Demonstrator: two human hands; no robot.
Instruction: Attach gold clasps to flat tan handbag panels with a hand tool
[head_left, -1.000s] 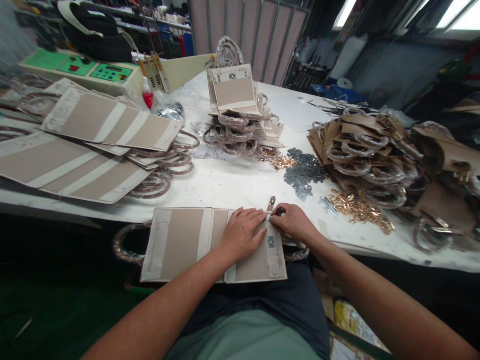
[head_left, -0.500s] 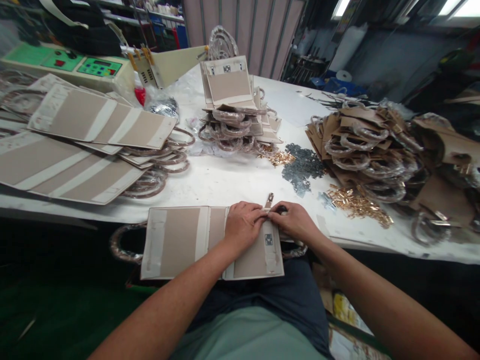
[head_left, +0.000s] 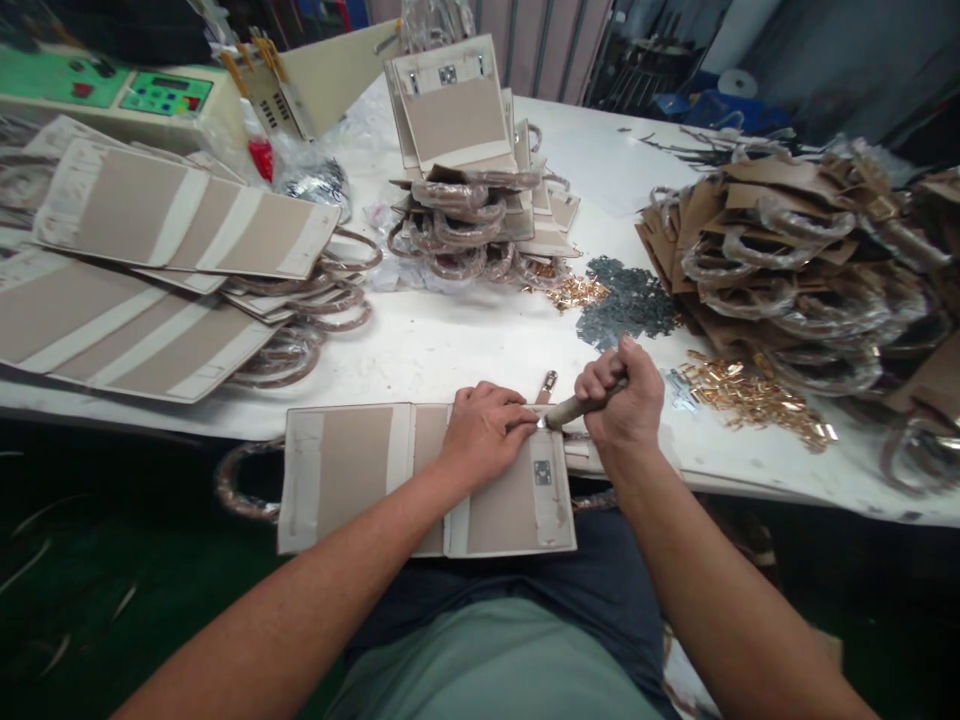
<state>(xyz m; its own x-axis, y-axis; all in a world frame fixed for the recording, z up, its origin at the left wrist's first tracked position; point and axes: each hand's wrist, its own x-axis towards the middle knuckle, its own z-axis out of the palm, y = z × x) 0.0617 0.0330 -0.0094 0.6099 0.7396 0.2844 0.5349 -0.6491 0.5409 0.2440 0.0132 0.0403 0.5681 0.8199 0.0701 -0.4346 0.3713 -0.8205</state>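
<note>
A beige panel with pale strips (head_left: pixel 360 480) lies open at the table's front edge, with wrapped handles at its left and right sides. My left hand (head_left: pixel 487 430) rests on its upper right part, fingertips beside a small metal piece (head_left: pixel 541 423). My right hand (head_left: pixel 626 395) is wrapped round a tool with a thick grey shaft (head_left: pixel 570 409), whose tip meets the panel close to my left fingertips. A narrow strap with a metal end (head_left: pixel 549 385) sticks up past the panel's top edge. Lower down on the panel is a square metal plate (head_left: pixel 542 473).
Stacked panels (head_left: pixel 180 220) lie at the left, more panels with wrapped handles (head_left: pixel 457 120) at the back centre. Dark metal pieces (head_left: pixel 622 300) and gold pieces (head_left: pixel 750 395) are spread before a brown pile (head_left: pixel 795 230). A green control box (head_left: pixel 161 95) stands back left.
My right hand has risen from the panel and now grips the tool, its tip on the panel. My left hand stays at nearly the same place. The view has shifted slightly.
</note>
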